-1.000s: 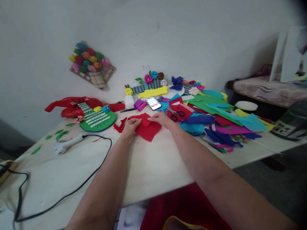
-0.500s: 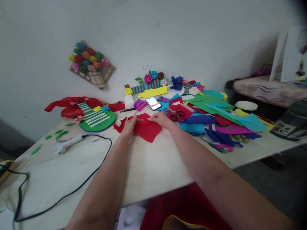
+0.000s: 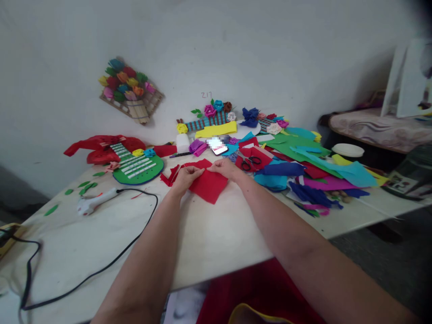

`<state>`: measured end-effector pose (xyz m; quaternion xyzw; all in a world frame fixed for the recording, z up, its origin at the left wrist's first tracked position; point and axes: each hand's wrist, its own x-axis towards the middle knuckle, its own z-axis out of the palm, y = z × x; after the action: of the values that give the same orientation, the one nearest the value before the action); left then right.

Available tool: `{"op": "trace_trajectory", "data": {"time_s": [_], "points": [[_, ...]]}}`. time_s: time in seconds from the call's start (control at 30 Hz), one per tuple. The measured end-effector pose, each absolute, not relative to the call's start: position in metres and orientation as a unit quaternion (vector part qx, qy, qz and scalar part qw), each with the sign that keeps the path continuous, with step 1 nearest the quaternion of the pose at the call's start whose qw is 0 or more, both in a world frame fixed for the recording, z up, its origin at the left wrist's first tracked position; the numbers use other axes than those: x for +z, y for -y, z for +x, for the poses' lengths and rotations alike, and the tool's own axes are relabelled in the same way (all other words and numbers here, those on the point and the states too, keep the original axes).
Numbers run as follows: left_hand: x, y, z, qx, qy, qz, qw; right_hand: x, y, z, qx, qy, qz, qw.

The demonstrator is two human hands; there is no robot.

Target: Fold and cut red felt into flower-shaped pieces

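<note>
Plainly, in the head view, the work on the roughly square, bright red sheet of soft paper or cloth [image 3: 211, 188] looks to be at an early stage. It sits between the two hands, over the pale wooden surface [image 3: 216, 234]; whether its lower corner touches down, I can't tell. The left hand [image 3: 185, 178] and the right hand [image 3: 224, 168] both have their fingers pinched together on its upper edge, nearly meeting. Some cutting appears done: narrow red scraps [image 3: 170, 175] lie just left, and the black-handled scissors [image 3: 250, 161] rest unheld. The sheet itself is open, unshaped and joined to nothing I can see. Further left, the green guitar-shaped board [image 3: 141, 171] already carries yellow and blue paper flowers [image 3: 143, 153], while the white gun-shaped tool with black cord [image 3: 97, 201] lies unused.
</note>
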<state>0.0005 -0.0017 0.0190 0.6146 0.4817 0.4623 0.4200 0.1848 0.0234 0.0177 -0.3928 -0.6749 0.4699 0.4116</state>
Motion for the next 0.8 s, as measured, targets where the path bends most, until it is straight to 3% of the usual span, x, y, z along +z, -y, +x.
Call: {"op": "trace_trajectory", "data": {"time_s": [0.17, 0.4, 0.8], "points": [[0.019, 0.000, -0.001, 0.468, -0.471, 0.628, 0.404, 0.016, -0.025, 0.185, 0.504, 0.670, -0.369, 0.401], [0.015, -0.005, -0.001, 0.484, -0.483, 0.615, 0.392, 0.014, -0.036, 0.188, 0.544, 0.598, -0.349, 0.475], [0.012, -0.005, -0.001, 0.475, -0.492, 0.618, 0.387, 0.009, -0.036, 0.187, 0.531, 0.627, -0.331, 0.464]]}}
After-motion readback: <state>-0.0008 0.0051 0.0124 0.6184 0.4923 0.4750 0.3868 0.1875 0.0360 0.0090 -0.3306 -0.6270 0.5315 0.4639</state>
